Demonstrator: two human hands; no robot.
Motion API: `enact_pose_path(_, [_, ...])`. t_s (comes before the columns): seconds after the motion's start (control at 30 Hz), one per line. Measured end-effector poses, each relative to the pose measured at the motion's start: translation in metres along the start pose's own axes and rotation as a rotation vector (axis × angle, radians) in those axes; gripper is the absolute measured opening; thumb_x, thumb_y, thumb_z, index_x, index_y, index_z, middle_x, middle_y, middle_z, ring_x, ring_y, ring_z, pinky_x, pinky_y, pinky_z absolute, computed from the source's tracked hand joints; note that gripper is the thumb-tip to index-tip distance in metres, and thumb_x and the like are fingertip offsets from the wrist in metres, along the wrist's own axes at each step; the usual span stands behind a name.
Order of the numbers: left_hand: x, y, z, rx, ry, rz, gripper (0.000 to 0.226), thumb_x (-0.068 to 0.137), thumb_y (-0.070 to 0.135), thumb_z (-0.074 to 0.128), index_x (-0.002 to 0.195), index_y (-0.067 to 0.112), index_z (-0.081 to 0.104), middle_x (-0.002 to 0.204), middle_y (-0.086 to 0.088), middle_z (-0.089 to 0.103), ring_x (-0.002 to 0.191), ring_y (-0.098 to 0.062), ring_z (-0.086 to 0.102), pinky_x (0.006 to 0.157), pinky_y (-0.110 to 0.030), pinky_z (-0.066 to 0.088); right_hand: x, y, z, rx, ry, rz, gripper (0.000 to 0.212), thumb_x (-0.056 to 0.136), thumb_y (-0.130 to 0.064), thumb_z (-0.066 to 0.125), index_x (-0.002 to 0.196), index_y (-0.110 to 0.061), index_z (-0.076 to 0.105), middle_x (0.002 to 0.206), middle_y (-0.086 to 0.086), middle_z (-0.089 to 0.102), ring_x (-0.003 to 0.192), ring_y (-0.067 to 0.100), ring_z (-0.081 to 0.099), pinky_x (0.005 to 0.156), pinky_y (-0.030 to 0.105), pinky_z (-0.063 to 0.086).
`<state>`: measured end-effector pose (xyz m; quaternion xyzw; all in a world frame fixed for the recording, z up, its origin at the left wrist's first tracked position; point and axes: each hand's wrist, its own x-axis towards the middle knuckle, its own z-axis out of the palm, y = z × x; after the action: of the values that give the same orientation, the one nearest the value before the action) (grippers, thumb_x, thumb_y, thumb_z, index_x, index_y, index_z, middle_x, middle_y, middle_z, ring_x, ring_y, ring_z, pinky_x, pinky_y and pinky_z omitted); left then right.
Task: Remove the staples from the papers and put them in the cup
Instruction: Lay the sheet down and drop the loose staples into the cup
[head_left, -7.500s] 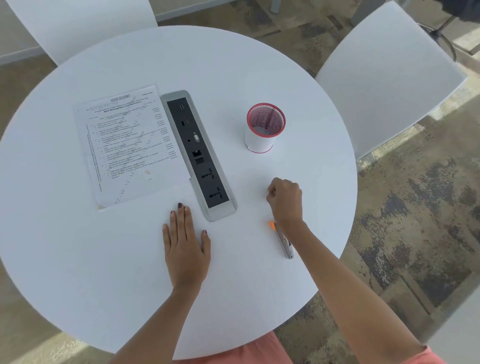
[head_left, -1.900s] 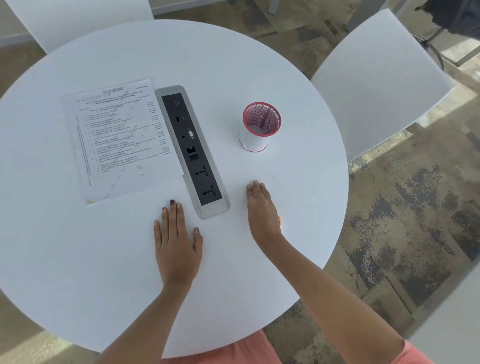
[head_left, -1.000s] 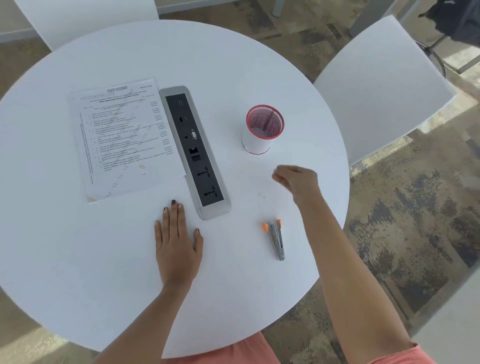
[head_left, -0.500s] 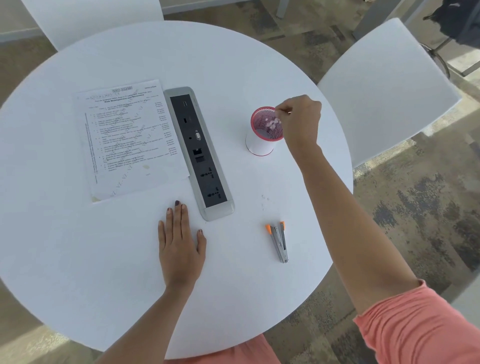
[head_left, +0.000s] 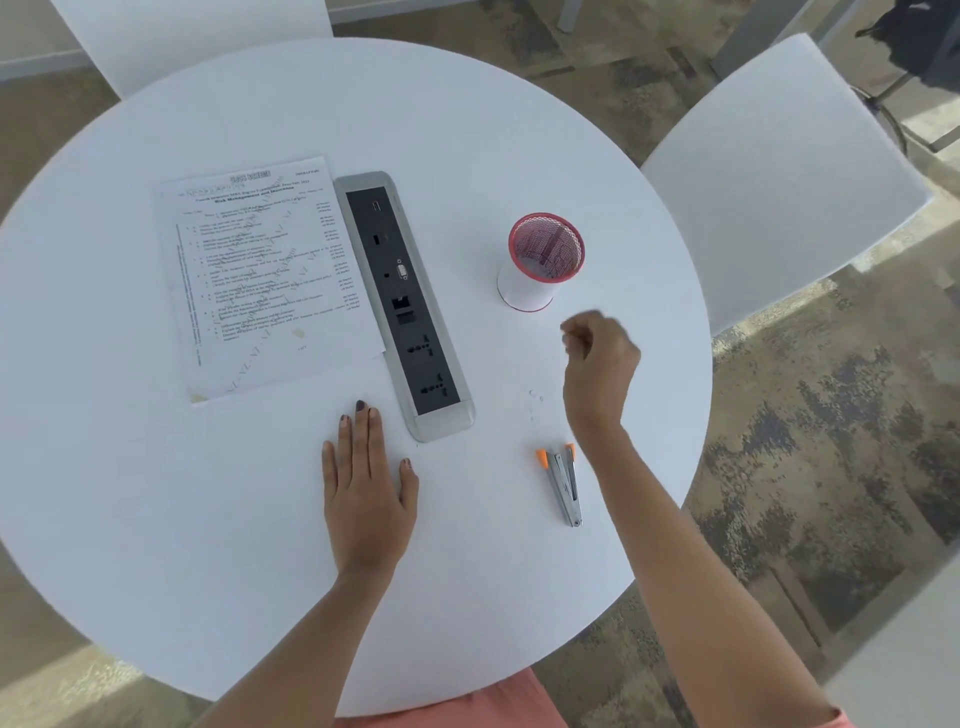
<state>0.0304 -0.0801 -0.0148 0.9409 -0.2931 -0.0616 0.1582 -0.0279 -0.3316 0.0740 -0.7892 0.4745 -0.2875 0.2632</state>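
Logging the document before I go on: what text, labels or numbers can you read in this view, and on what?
"Risk Management and Insurance": bold heading line near the top of the paper, as best it reads.
The paper's top title, numbered lines, right-hand column and diagonal watermark: too small or blurred to read.
Socket panel, cup, staple remover: no readable text.

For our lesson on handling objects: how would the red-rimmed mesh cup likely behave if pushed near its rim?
The cup looks like open mesh, so probably light; it may slide on the smooth table. Upright and taller than wide, it might tip if pushed high.
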Motion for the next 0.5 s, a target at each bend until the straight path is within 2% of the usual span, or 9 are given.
enact_pose_path(0.13, [0.000, 0.000, -0.001, -0.003, 0.002, 0.006, 0.064, 0.099, 0.034, 0.030, 0.156, 0.005, 0.023, 0.165, -0.008, 0.022, 0.152, -0.026, 0.022, 0.125, -0.043, 0.015, -0.041, 0.028, 0.008, -0.147, -0.164, 0.136, 0.036, 0.075, 0.018, 0.043, 0.090, -0.003, 0.068, 0.086, 0.014, 0.067, 0.079, 0.029, 0.063, 0.067, 0.034, 0.049])
enact_pose_path(0.3, [0.000, 0.000, 0.000, 0.002, -0.001, 0.003, 0.064, 0.099, 0.033, 0.031, 0.156, 0.005, 0.023, 0.165, -0.008, 0.022, 0.153, -0.026, 0.021, 0.125, -0.045, 0.017, -0.062, 0.025, 0.014, -0.241, -0.259, 0.125, 0.048, 0.074, 0.023, 0.036, 0.104, 0.001, 0.065, 0.101, 0.015, 0.063, 0.090, 0.027, 0.059, 0.069, 0.022, 0.034])
enact_pose_path(0.5, [0.000, -0.001, 0.000, 0.005, 0.001, 0.007, 0.065, 0.099, 0.033, 0.031, 0.156, 0.006, 0.022, 0.165, -0.008, 0.021, 0.153, -0.026, 0.020, 0.125, -0.045, 0.017, -0.046, 0.024, 0.018, -0.140, -0.237, 0.115, 0.050, 0.070, 0.026, 0.035, 0.099, 0.001, 0.067, 0.095, 0.015, 0.068, 0.090, 0.026, 0.064, 0.074, 0.025, 0.047])
